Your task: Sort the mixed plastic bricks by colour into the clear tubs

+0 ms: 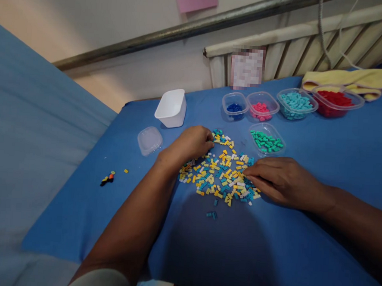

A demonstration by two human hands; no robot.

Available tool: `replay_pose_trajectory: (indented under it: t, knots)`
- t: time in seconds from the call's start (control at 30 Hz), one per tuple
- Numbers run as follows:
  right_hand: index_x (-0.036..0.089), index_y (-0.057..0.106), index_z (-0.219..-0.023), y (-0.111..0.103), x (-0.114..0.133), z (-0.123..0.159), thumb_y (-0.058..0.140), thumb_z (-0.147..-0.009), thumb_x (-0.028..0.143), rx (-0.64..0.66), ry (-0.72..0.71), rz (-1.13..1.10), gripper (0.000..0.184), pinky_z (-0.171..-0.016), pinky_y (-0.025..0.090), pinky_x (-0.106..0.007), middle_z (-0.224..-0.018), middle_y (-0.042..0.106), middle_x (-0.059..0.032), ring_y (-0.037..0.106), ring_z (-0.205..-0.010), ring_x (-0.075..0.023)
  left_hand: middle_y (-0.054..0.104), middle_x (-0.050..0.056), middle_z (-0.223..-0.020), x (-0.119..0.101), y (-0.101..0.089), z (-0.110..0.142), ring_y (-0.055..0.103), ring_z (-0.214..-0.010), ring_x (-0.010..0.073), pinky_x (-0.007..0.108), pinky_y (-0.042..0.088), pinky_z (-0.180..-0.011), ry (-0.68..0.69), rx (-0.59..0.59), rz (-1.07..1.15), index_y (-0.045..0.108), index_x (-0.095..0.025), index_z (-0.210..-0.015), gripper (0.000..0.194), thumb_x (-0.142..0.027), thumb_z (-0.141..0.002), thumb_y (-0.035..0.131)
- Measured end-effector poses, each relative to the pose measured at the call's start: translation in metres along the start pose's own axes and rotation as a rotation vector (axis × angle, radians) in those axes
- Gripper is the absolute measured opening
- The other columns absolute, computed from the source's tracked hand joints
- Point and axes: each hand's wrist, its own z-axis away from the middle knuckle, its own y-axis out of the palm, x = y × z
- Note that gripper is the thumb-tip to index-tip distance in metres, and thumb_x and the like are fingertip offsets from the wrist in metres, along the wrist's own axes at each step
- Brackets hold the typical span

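A heap of small yellow, teal and white bricks lies on the blue cloth in front of me. My left hand rests on the heap's upper left edge, fingers curled into the bricks in a loose pinch. My right hand lies on the heap's right edge, fingers pressed together with the tips among the bricks. What either hand holds is hidden.
Clear tubs hold sorted bricks: green, dark blue, pink, light blue, red. A white tub and a clear lid sit at left. A few stray bricks lie near the table's left edge. A yellow cloth lies at the back right.
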Motion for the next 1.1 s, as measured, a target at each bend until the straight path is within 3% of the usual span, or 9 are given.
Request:
replay_pose_trajectory:
  t: [0.2, 0.37, 0.67, 0.87, 1.1]
  knots:
    - [0.016, 0.077, -0.113, 0.001, 0.000, 0.000, 0.061, -0.112, 0.021, -0.006, -0.003, 0.005, 0.017, -0.079, 0.060, -0.033, -0.096, 0.082, -0.0074, 0.078, -0.084, -0.0206, 0.079, 0.009, -0.096, -0.010, 0.001, -0.001, 0.066, -0.080, 0.0229, 0.035, 0.040, -0.070, 0.032, -0.011, -0.055, 0.082, -0.017, -0.102, 0.014, -0.020, -0.097, 0.069]
    - [0.016, 0.077, -0.114, 0.001, 0.000, 0.000, 0.062, -0.111, 0.020, 0.000, -0.001, 0.007, 0.016, -0.078, 0.059, -0.033, -0.095, 0.082, -0.0071, 0.078, -0.084, -0.0206, 0.080, 0.010, -0.114, -0.022, 0.002, 0.000, 0.070, -0.098, 0.0263, 0.035, 0.046, -0.083, 0.064, 0.026, -0.203, 0.083, -0.017, -0.111, 0.018, -0.017, -0.101, 0.068]
    - [0.018, 0.074, -0.116, 0.002, -0.003, 0.002, 0.060, -0.113, 0.023, 0.000, -0.009, 0.014, 0.015, -0.082, 0.061, -0.034, -0.101, 0.083, -0.0064, 0.079, -0.088, -0.0211, 0.081, 0.010, -0.111, -0.009, -0.024, 0.009, 0.070, -0.089, 0.0231, 0.033, 0.046, -0.077, 0.004, -0.076, -0.183, 0.082, -0.015, -0.119, 0.026, -0.013, -0.099, 0.065]
    - [0.017, 0.075, -0.115, 0.001, -0.001, 0.001, 0.060, -0.113, 0.022, 0.014, -0.003, 0.018, 0.016, -0.078, 0.059, -0.032, -0.096, 0.081, -0.0057, 0.078, -0.084, -0.0199, 0.080, 0.011, -0.115, -0.013, -0.009, 0.003, 0.072, -0.099, 0.0285, 0.036, 0.045, -0.079, 0.099, 0.018, -0.276, 0.083, -0.016, -0.118, 0.028, -0.011, -0.096, 0.065]
    - [0.017, 0.076, -0.113, 0.001, -0.002, 0.000, 0.060, -0.113, 0.022, -0.005, -0.023, 0.028, 0.016, -0.078, 0.059, -0.031, -0.095, 0.080, -0.0066, 0.077, -0.085, -0.0197, 0.080, 0.009, -0.110, -0.016, -0.009, 0.003, 0.072, -0.093, 0.0286, 0.037, 0.042, -0.073, 0.037, 0.100, -0.286, 0.083, -0.018, -0.119, 0.027, -0.015, -0.095, 0.070]
